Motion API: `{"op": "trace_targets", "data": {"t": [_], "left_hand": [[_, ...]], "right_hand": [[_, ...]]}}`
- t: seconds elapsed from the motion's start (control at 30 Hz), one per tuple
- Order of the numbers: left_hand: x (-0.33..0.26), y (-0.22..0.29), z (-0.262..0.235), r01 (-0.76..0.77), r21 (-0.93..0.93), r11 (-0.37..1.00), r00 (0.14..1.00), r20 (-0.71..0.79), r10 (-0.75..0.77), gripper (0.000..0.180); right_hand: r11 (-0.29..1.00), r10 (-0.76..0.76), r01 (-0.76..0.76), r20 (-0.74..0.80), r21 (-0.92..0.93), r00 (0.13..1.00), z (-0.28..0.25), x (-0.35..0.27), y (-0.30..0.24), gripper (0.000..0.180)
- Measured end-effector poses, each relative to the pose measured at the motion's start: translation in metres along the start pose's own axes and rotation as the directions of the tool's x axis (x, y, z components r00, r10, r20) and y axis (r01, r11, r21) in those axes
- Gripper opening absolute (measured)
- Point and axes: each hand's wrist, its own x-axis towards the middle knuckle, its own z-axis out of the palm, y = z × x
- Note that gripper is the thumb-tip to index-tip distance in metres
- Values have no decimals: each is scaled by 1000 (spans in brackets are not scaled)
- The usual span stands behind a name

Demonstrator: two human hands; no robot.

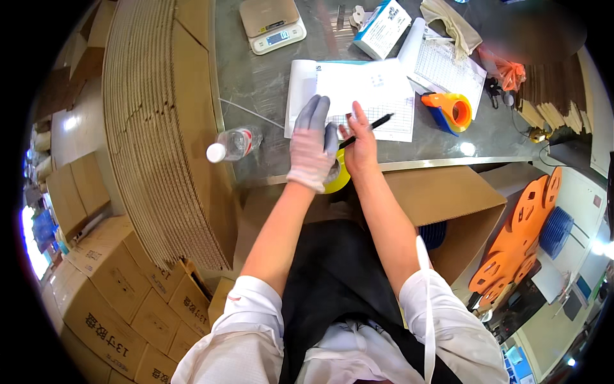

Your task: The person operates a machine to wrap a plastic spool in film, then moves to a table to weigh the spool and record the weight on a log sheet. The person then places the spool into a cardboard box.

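My right hand (359,144) is bare and grips a black pen (371,127) whose tip lies over a gridded white paper sheet (377,96) on the grey table (256,83). My left hand (312,142) wears a grey and white glove; its fingers are spread and rest on the lower left corner of the paper. Under both wrists, at the table's front edge, a yellow tape roll (339,179) shows partly.
An orange tape dispenser (451,110), a scale (272,24), a blue and white box (382,27) and a lying plastic bottle (233,144) are on the table. A tall stack of flat cardboard (160,128) stands left, an open carton (448,205) below the table, orange reels (518,237) right.
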Motion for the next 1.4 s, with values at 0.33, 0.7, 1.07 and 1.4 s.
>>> {"op": "trace_targets", "data": {"t": [0.33,0.7,1.07,1.4], "left_hand": [[60,-124,62,-618,387,685,712,644,279,50],[64,-137,65,-584,306,752,718,628,301,54],[66,-140,62,-546,283,789,730,621,283,57],[66,-141,67,-550,279,788,731,617,291,57]], "right_hand": [[969,187,-171,-77,181,979,-17,27,24,57],[793,-350,340,79,-506,934,-28,110,-27,30],[303,-527,498,293,-813,798,-43,131,1,14],[8,-800,671,398,-741,449,-47,138,-1,21]]}}
